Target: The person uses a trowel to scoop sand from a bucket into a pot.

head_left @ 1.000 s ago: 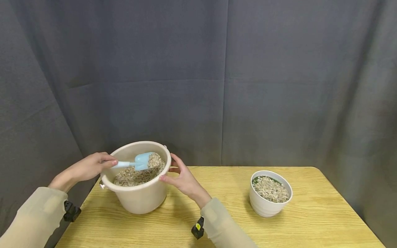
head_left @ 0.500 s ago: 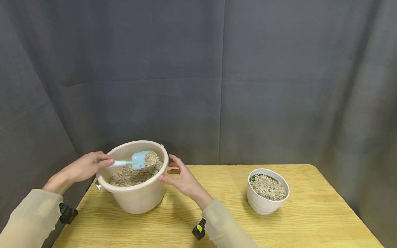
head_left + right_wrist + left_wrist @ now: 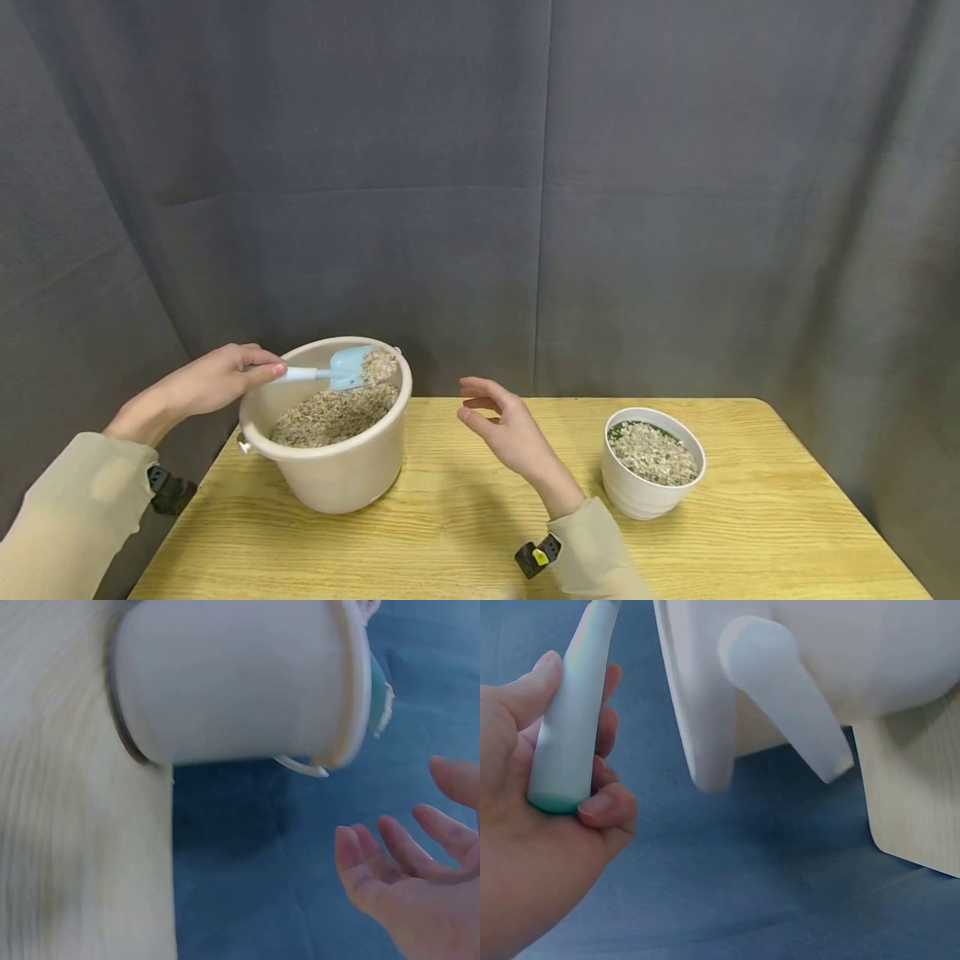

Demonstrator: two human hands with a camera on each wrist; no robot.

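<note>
A cream bucket point(image 3: 337, 479) half full of small pebbles stands at the table's left end. My left hand point(image 3: 217, 382) grips the pale handle of a light blue scoop point(image 3: 347, 367), whose blade carries pebbles just above the bucket's rim. The left wrist view shows the scoop handle point(image 3: 574, 727) in my fingers, beside the bucket's wall point(image 3: 705, 697). My right hand point(image 3: 502, 425) hovers over the table right of the bucket, fingers relaxed, holding nothing. In the right wrist view the right hand point(image 3: 409, 889) is off the bucket point(image 3: 240, 682). A white pot point(image 3: 648, 496) filled with pebbles sits at the right.
The wooden table point(image 3: 465, 533) has its left edge right beside the bucket and its far edge just behind both containers. A dark grey curtain point(image 3: 540, 183) closes off the back and sides. Bare tabletop lies between bucket and pot.
My right hand has let go of the bucket's rim and moved right, into the air between the bucket and the pot. The loaded scoop has risen slightly.
</note>
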